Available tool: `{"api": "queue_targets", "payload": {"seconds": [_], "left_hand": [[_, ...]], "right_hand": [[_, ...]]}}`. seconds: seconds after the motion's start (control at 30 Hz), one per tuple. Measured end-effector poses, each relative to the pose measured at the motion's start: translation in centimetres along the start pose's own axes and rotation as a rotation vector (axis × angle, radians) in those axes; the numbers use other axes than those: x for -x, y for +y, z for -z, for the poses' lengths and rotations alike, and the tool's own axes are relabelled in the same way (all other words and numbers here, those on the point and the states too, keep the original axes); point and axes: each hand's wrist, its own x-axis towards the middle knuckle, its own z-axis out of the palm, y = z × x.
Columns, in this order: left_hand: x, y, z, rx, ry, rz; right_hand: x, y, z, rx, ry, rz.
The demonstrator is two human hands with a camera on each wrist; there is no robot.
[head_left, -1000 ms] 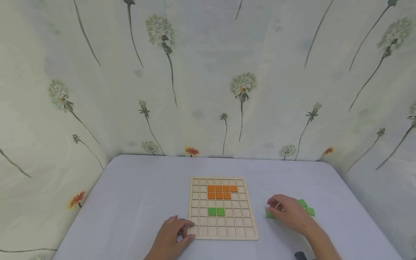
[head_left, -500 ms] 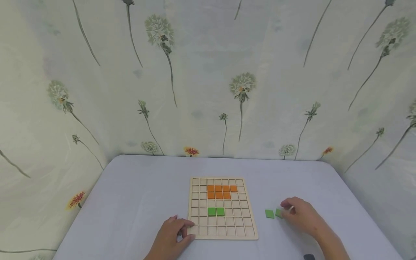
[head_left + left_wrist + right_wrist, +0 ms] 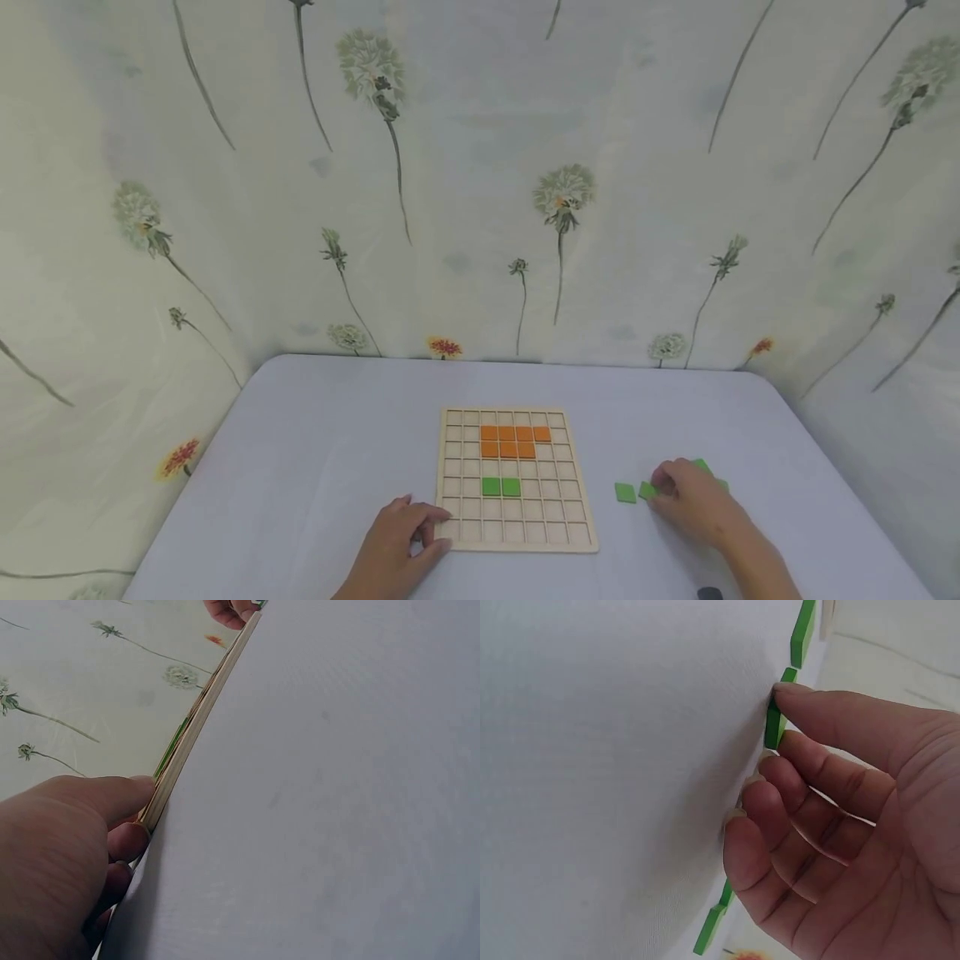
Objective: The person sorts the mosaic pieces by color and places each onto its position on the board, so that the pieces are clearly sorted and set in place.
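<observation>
A wooden grid board (image 3: 465, 532) lies flat on the white table, with orange tiles (image 3: 507, 433) in two rows and two green tiles (image 3: 501, 486) below them. At its near left corner my left hand (image 3: 393, 546) holds the edge, thumb and index finger bent over the rim; the left wrist view shows the thumb (image 3: 124, 796) at the edge. To the right of the board, my right hand (image 3: 696, 504) pinches a green tile (image 3: 776, 720) between thumb and index finger, low over the table. Its other fingers are curled nearby.
One loose green tile (image 3: 625, 492) lies between the board and the right hand. More green tiles (image 3: 711, 928) lie beyond that hand, partly hidden by it in the head view. A small dark object (image 3: 709, 593) shows at the bottom edge. A flowered cloth (image 3: 480, 167) hangs behind the table.
My right hand has moved right from the nearer loose tile to the one beside it, and its thumb and index finger have closed on that tile. My left hand stays put.
</observation>
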Motion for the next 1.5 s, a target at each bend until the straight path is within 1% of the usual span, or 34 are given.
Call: {"api": "queue_targets", "payload": {"seconds": [0.13, 0.37, 0.47, 0.57, 0.73, 0.87, 1.13, 1.3, 1.37, 1.5], "left_hand": [[-0.1, 0.0, 0.1, -0.001, -0.004, 0.007], [-0.2, -0.3, -0.1, -0.019, -0.021, 0.033], [-0.2, -0.5, -0.3, -0.023, -0.013, 0.016], [-0.2, -0.6, -0.4, -0.022, -0.010, 0.009], [-0.2, -0.5, -0.3, -0.012, -0.005, 0.007], [-0.2, -0.4, -0.2, -0.012, 0.009, -0.015], [-0.2, -0.2, -0.1, 0.004, -0.004, -0.014], [-0.2, -0.5, -0.2, -0.002, 0.007, -0.039], [-0.2, -0.5, -0.3, -0.001, 0.010, -0.043], [-0.2, -0.6, -0.4, 0.001, 0.003, -0.023]], "right_hand": [[0.0, -0.1, 0.0, 0.014, -0.014, -0.021], [0.2, -0.1, 0.1, 0.037, 0.006, 0.020], [0.1, -0.1, 0.1, 0.033, -0.001, 0.011], [0.1, 0.0, 0.0, 0.029, 0.001, 0.021], [0.1, 0.4, -0.3, 0.005, 0.016, 0.015], [0.2, 0.5, -0.2, -0.019, 0.026, 0.002], [0.5, -0.2, 0.1, -0.077, 0.027, -0.010], [0.5, -0.5, 0.0, -0.070, 0.069, 0.030], [0.6, -0.8, 0.0, -0.069, 0.087, 0.059], [0.7, -1.5, -0.1, -0.089, 0.094, 0.086]]}}
